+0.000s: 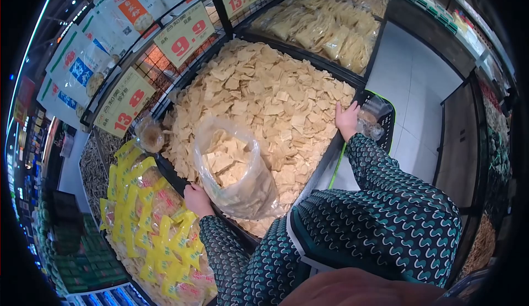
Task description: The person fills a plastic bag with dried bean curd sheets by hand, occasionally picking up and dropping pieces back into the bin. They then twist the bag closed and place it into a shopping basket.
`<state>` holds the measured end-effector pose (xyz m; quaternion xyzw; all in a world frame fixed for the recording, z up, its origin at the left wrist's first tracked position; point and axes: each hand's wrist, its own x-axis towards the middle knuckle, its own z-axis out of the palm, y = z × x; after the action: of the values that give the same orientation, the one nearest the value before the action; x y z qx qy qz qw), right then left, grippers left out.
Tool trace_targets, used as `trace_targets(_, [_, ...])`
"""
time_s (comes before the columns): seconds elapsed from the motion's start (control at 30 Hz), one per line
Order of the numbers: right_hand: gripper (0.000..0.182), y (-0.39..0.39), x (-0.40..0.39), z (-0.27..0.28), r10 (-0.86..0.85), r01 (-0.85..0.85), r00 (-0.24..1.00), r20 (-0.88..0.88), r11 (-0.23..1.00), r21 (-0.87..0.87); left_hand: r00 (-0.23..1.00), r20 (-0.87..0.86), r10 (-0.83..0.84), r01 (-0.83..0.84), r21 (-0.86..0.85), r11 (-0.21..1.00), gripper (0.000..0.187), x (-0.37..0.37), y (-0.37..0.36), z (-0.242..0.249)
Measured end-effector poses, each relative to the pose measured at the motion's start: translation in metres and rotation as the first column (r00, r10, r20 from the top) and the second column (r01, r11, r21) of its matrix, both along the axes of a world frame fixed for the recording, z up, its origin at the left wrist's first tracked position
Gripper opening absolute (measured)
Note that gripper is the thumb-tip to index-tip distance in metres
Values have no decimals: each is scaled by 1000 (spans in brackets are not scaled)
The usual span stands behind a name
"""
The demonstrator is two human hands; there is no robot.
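Note:
A large black bin [340, 74] holds a heap of pale, flat, dried pieces [275, 94]. On the heap, near its front, stands an open clear plastic bag [248, 196] partly filled with the same pieces. My left hand [198, 200] is closed on the bin's front left rim, beside the bag and not holding it. At the right rim is my right hand [347, 120], its fingers bent over the edge. Both hands are apart from the bag.
Yellow-printed packets [160, 218] lie left of the bin, and bagged dried noodles [325, 22] behind it. Price signs [184, 34] and white packages [82, 66] line the rack at the back left. A black basket [388, 123] with clear packages is beyond my right hand.

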<state>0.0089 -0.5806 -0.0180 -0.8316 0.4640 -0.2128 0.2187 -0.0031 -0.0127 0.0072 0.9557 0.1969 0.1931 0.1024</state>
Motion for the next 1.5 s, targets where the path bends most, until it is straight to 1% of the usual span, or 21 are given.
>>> trace_targets(0.17, [90,-1,0,-1,6,-6,1000,-4,1000,-10,1000,-15,10,-11,-12,1000,30,1,0,0])
trace_targets(0.27, [90,-2,1,-1,14,-13,1000,-27,1000,12,1000,-12,9,-9,-24,1000,30,2,1,0])
trace_targets(0.33, [90,-4,2,-6,7,-7,1000,-19,1000,-20,1000,-14,10,-10,-28,1000,30,1,1,-1])
trace_targets(0.37, [93,-2,-1,3,32,-32,999,-1,995,96,1000,-11,5,-6,-28,1000,30,1,0,0])
trace_targets(0.47, [93,0,0,8,23,-19,999,-34,993,117,1000,-22,19,-19,-32,999,30,1,-2,4])
trace_targets(0.5, [92,-1,1,3,4,-2,999,-54,999,34,999,-41,26,-28,-35,999,30,1,-2,5])
trace_targets(0.53, [92,-2,2,-1,10,-8,998,-60,999,34,998,-46,32,-34,-34,999,30,1,-2,7])
trace_targets(0.6, [92,-4,3,-6,10,-10,1000,-13,1000,-16,1000,-14,6,-6,-40,999,30,0,-2,6])
trace_targets(0.83, [91,0,2,3,-5,5,999,-40,1000,9,998,-55,36,-37,-26,999,31,2,0,4])
trace_targets(1.0, [91,0,2,5,-7,9,998,-58,999,32,999,-31,17,-17,-20,1000,30,2,0,2])
trace_targets(1.4, [92,-2,3,1,-8,8,999,-52,1000,7,1000,-3,8,-7,5,1000,28,3,3,-3])
trace_targets(1.5, [92,0,2,4,-5,6,999,-51,1000,23,1000,-20,18,-17,11,1000,28,4,4,-4])
